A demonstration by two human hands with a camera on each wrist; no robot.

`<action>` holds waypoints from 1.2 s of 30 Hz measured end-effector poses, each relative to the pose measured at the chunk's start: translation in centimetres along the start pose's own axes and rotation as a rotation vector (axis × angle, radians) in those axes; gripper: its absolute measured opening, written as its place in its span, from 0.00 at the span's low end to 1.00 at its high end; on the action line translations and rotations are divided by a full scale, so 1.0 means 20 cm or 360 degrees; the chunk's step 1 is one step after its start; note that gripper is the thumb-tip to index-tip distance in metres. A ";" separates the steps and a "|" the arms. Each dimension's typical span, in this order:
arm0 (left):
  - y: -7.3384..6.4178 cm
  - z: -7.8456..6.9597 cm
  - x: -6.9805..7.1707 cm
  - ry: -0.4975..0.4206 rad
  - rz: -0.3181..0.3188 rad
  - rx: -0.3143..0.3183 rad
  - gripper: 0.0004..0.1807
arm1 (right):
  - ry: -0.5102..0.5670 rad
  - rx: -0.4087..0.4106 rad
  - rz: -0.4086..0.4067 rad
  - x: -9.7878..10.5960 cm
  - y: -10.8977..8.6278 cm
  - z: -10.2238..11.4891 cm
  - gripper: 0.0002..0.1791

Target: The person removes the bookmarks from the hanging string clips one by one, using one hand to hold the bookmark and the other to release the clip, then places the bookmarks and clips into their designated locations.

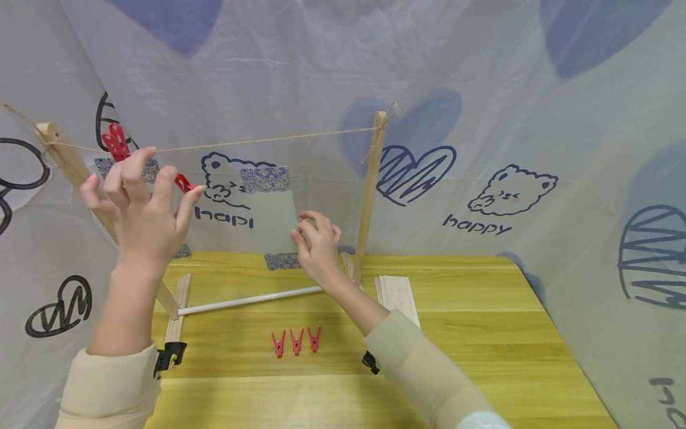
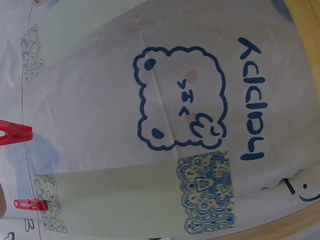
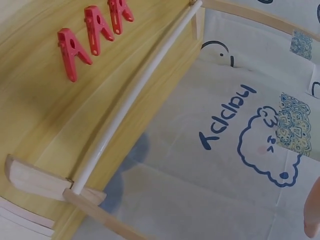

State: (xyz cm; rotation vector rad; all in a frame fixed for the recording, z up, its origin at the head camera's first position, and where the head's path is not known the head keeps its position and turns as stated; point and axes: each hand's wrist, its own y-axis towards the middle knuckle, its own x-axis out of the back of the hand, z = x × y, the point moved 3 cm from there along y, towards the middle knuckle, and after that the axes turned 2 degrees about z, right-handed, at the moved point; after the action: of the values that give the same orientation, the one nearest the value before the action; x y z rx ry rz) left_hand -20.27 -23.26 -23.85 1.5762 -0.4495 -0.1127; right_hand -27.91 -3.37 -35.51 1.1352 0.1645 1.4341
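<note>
My left hand is raised at the string, pinching a red clothespin between thumb and forefinger. Just behind its fingers, another red clothespin clips a pale green cloth with blue patterned end bands to the string. A second matching cloth hangs upright below the string farther right, with no clothespin visible on it. My right hand is at this cloth's right edge, thumb and fingertips bent together on it. The right wrist view shows only one fingertip and leaves the grip out of frame.
Two wooden posts carry the string, joined below by a white rod. Three red clothespins lie in a row on the wooden table. Pale wooden strips lie at right. A printed sheet hangs behind.
</note>
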 end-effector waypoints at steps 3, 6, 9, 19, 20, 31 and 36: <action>-0.05 0.02 -0.01 0.0001 0.0017 0.0014 0.27 | 0.0007 0.0007 -0.0027 0.02 -0.02 -0.01 0.08; -0.09 0.03 -0.02 0.0014 0.0037 0.0022 0.26 | -0.0003 0.0011 -0.0055 0.04 -0.04 -0.02 0.08; -0.13 0.03 -0.03 0.0044 0.0060 0.0026 0.27 | -0.0012 0.0012 -0.0077 0.06 -0.06 -0.04 0.07; -0.27 0.02 -0.09 0.0098 0.0096 0.0071 0.29 | -0.0035 -0.0015 -0.0147 0.12 -0.11 -0.09 0.06; -0.28 0.01 -0.09 0.0097 0.0108 0.0073 0.29 | -0.0026 -0.0013 -0.0153 0.13 -0.11 -0.10 0.06; -0.37 -0.01 -0.13 0.0103 0.0195 0.0091 0.25 | 0.0024 0.0010 -0.0221 0.19 -0.19 -0.17 0.07; -0.42 -0.01 -0.15 0.0107 0.0186 0.0091 0.25 | 0.0029 -0.0024 -0.0249 0.23 -0.23 -0.20 0.07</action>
State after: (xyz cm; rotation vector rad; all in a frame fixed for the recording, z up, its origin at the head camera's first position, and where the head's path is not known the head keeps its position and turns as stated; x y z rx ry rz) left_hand -21.17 -22.05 -32.56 1.6008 -0.4943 0.0430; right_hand -26.65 3.54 -38.31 1.0738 0.2497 1.3052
